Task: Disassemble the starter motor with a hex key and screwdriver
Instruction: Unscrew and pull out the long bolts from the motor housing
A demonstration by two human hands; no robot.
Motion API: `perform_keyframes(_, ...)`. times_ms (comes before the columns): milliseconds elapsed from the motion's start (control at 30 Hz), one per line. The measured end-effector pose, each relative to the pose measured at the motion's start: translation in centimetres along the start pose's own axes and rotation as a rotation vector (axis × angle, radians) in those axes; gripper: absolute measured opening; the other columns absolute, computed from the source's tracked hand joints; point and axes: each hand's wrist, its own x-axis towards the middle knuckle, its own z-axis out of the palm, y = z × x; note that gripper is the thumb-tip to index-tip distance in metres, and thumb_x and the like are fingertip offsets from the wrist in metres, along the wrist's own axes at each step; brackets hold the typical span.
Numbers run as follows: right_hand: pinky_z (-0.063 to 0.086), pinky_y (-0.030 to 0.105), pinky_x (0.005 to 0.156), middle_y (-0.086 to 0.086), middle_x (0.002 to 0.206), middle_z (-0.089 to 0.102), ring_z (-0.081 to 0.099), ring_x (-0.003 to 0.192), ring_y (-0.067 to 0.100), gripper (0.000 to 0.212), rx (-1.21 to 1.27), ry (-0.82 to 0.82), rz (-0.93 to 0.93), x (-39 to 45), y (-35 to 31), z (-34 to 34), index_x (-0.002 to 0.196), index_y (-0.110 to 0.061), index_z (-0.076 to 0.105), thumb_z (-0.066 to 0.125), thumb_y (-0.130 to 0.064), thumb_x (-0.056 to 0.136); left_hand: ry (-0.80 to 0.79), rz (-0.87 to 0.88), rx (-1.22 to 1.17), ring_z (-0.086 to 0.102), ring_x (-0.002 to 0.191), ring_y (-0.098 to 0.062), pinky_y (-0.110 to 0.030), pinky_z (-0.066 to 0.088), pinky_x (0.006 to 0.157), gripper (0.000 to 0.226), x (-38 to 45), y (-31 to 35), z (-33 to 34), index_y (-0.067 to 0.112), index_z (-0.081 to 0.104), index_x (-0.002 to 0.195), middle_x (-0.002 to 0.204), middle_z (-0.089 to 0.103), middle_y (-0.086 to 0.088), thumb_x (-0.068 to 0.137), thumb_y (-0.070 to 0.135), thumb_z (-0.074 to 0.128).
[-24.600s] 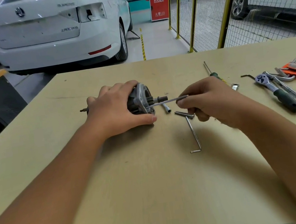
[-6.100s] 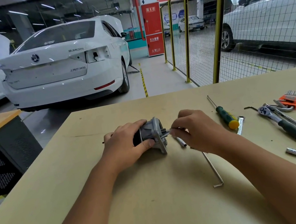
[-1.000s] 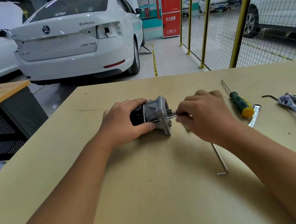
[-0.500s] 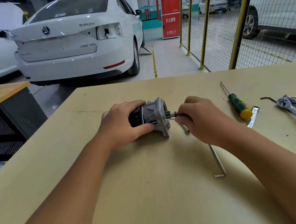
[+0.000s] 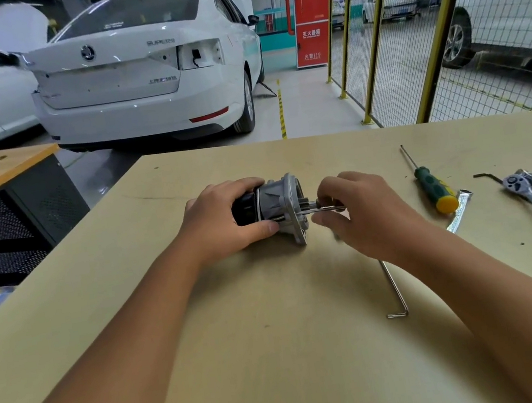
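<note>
**Long Bolt Points Right, Out of the Motor**

Here, the starter motor lay on its side on the counter, its long way running left to right. My left hand was wrapped around the dark back end and held it down. The gray flange end faced my right hand, which was the closer one to the thin metal rod sticking out of that face. My right fingers were closed on the rod in a pinch. I could not tell if it was a bolt or a key. I judged the rod had to go straight right, along the motor's line. A hex key lay near my right arm, and the screwdriver lay farther right.
</note>
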Motion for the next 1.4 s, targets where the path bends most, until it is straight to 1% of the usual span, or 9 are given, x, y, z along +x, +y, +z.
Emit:
perform_keyframes(100, 0.039, 0.030, 0.070, 0.005, 0.091, 0.057, 0.055, 0.081, 0.022, 0.016, 0.008, -0.022, -0.027, 0.1, 0.6, 0.0, 0.098, -0.010, 0.073, 0.063, -0.023, 0.097, 0.016, -0.005, -0.010, 0.055, 0.123, -0.016, -0.051, 0.041, 0.110, 0.073, 0.0, 0.0, 0.0, 0.043, 0.060, 0.138, 0.127, 0.066, 0.019, 0.070, 0.067, 0.068)
perform_keyframes(233, 0.046, 0.039, 0.077, 0.009, 0.093, 0.060, 0.059, 0.085, 0.031, 0.016, -0.018, -0.089, -0.036, 0.5, 1.0, 0.0, 0.097, -0.004, 0.075, 0.063, -0.016, 0.097, 0.011, -0.011, -0.046, 0.057, 0.125, -0.019, -0.051, 0.041, 0.110, 0.068, 0.1, 0.0, 0.1, 0.040, 0.062, 0.138, 0.128, 0.067, 0.017, 0.073, 0.061, 0.066)
perform_keyframes(433, 0.037, 0.046, 0.087, -0.013, 0.093, 0.067, 0.056, 0.097, 0.026, 0.007, -0.315, 0.116, -0.036, 0.3, -0.1, -0.2, 0.084, -0.028, 0.076, 0.076, -0.034, 0.085, 0.006, -0.024, -0.031, 0.058, 0.124, -0.018, -0.050, 0.042, 0.110, 0.078, 0.2, 0.2, -0.1, 0.041, 0.062, 0.137, 0.128, 0.067, 0.015, 0.064, 0.065, 0.074)
perform_keyframes(600, 0.051, 0.043, 0.071, 0.002, 0.086, 0.061, 0.058, 0.076, 0.028, 0.008, -0.057, 0.013, -0.070, 0.7, 0.1, -0.2, 0.092, -0.013, 0.072, 0.074, -0.021, 0.090, -0.004, -0.018, -0.018, 0.058, 0.124, -0.018, -0.051, 0.043, 0.109, 0.078, 0.2, 0.1, 0.0, 0.043, 0.062, 0.136, 0.127, 0.067, 0.016, 0.063, 0.066, 0.074)
perform_keyframes(767, 0.049, 0.045, 0.076, 0.009, 0.088, 0.057, 0.057, 0.080, 0.030, 0.025, -0.041, -0.050, -0.070, 0.5, 0.6, 0.1, 0.092, -0.003, 0.073, 0.059, -0.022, 0.100, 0.009, -0.021, -0.034, 0.057, 0.124, -0.018, -0.052, 0.041, 0.110, 0.071, 0.2, 0.0, 0.1, 0.042, 0.061, 0.137, 0.127, 0.067, 0.019, 0.071, 0.067, 0.067)
perform_keyframes(1000, 0.037, 0.041, 0.085, -0.011, 0.095, 0.062, 0.058, 0.092, 0.023, 0.012, -0.353, 0.048, -0.046, 0.3, -0.5, -0.3, 0.091, -0.028, 0.071, 0.068, -0.040, 0.091, 0.008, -0.024, -0.015, 0.057, 0.124, -0.017, -0.051, 0.041, 0.110, 0.078, 0.0, 0.2, 0.0, 0.042, 0.061, 0.137, 0.127, 0.067, 0.018, 0.064, 0.067, 0.073)
perform_keyframes(1167, 0.050, 0.038, 0.065, -0.005, 0.089, 0.060, 0.059, 0.079, 0.028, 0.012, -0.164, -0.009, -0.061, 0.3, -0.8, -0.5, 0.105, -0.028, 0.067, 0.062, -0.036, 0.097, -0.012, -0.011, -0.009, 0.057, 0.124, -0.017, -0.051, 0.041, 0.110, 0.084, 0.1, 0.1, 0.0, 0.042, 0.061, 0.138, 0.128, 0.066, 0.018, 0.061, 0.075, 0.068)
perform_keyframes(1267, 0.050, 0.042, 0.071, 0.001, 0.090, 0.055, 0.057, 0.080, 0.029, 0.022, -0.126, -0.078, -0.047, 0.3, -0.7, -0.2, 0.103, -0.019, 0.071, 0.054, -0.032, 0.101, 0.006, -0.013, -0.026, 0.056, 0.124, -0.017, -0.052, 0.041, 0.110, 0.073, 0.0, 0.0, 0.1, 0.041, 0.061, 0.138, 0.128, 0.066, 0.018, 0.070, 0.069, 0.065)
perform_keyframes(1400, 0.046, 0.039, 0.076, 0.000, 0.093, 0.057, 0.059, 0.083, 0.029, 0.018, -0.160, -0.075, -0.050, 0.5, -0.3, -0.2, 0.097, -0.014, 0.072, 0.061, -0.027, 0.098, 0.006, -0.005, -0.008, 0.057, 0.124, -0.019, -0.051, 0.042, 0.109, 0.075, 0.1, 0.1, 0.1, 0.041, 0.061, 0.137, 0.128, 0.067, 0.017, 0.068, 0.067, 0.070)
